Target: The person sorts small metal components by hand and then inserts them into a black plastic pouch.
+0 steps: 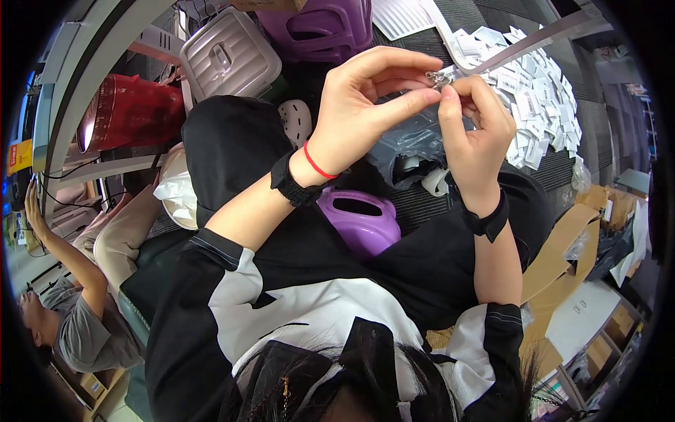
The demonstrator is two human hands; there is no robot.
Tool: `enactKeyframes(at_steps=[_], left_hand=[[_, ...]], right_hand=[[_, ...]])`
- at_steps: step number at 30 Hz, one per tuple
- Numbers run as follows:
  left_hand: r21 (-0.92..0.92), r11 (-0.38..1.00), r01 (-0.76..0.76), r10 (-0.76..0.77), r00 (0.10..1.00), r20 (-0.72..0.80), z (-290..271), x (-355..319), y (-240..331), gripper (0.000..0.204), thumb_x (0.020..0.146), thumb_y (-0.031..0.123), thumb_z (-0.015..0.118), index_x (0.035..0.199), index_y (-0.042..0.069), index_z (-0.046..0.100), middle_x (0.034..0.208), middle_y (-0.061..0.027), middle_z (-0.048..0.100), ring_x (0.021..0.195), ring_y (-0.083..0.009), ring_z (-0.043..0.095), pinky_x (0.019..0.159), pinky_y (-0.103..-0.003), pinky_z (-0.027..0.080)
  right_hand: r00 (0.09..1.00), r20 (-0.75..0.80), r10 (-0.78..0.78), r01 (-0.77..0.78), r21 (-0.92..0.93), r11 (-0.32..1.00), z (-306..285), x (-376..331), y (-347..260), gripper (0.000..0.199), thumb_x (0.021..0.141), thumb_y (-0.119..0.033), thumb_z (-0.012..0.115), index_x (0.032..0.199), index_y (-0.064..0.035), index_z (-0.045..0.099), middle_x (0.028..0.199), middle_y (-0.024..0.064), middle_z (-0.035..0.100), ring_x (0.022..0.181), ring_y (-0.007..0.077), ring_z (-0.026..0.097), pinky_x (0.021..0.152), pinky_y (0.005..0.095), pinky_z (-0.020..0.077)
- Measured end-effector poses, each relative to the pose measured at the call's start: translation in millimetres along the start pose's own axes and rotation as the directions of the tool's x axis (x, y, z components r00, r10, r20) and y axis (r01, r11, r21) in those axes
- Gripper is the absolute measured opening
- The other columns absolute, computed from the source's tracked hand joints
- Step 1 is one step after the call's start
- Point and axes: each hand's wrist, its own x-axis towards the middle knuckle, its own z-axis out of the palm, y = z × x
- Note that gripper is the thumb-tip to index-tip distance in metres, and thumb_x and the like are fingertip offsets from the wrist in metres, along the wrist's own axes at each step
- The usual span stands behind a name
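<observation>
A small shiny silver metal piece (437, 78), too small to name more exactly, sits between my two hands. My left hand (365, 91) reaches it from the left with thumb and fingertips closed on its edge; a red string and a black band circle that wrist. From the right, my right hand (480, 123) pinches the same piece between thumb and bent forefinger, a black band on its wrist. Below the hands lies a dark grey plastic bag (411, 144), partly hidden by them. Just beyond my right hand spreads a pile of small white labelled packets (538, 105).
A purple plastic stool (362, 221) is between my legs, with another purple plastic thing (316, 32) ahead. A lidded grey box (230, 56) and a red bin (137, 112) stand left. At far left a co-worker (91, 316) sits, arm raised. Cardboard (562, 253) lies right.
</observation>
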Motion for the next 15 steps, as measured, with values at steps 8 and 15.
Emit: enactKeyframes(at_steps=[8,15], left_hand=[[0.120,0.977,-0.174,0.172,0.985,0.026,-3.4,2.4,-0.1,0.062,0.079,-0.007,0.067,0.133,0.002,0.037,0.107,-0.0188,0.063,0.097,-0.0193,0.064,0.085,-0.029,0.053],[0.038,0.969,-0.244,0.246,0.964,-0.096,2.6,0.8,-3.0,0.073,0.078,-0.005,0.069,0.137,0.007,0.028,0.108,-0.0172,0.062,0.091,-0.0181,0.065,0.084,-0.029,0.053]], right_hand=[[0.998,0.007,-0.069,0.070,-0.059,0.996,0.0,0.6,-3.0,0.012,0.079,-0.002,0.062,0.071,-0.0008,0.053,0.063,0.0050,0.051,0.050,0.0128,0.052,0.046,0.0241,0.0405],[0.997,-0.002,-0.078,0.077,-0.059,0.995,0.0,0.4,-2.8,0.010,0.078,-0.001,0.063,0.073,-0.0008,0.054,0.064,0.0049,0.053,0.051,0.0125,0.053,0.047,0.0236,0.0416]])
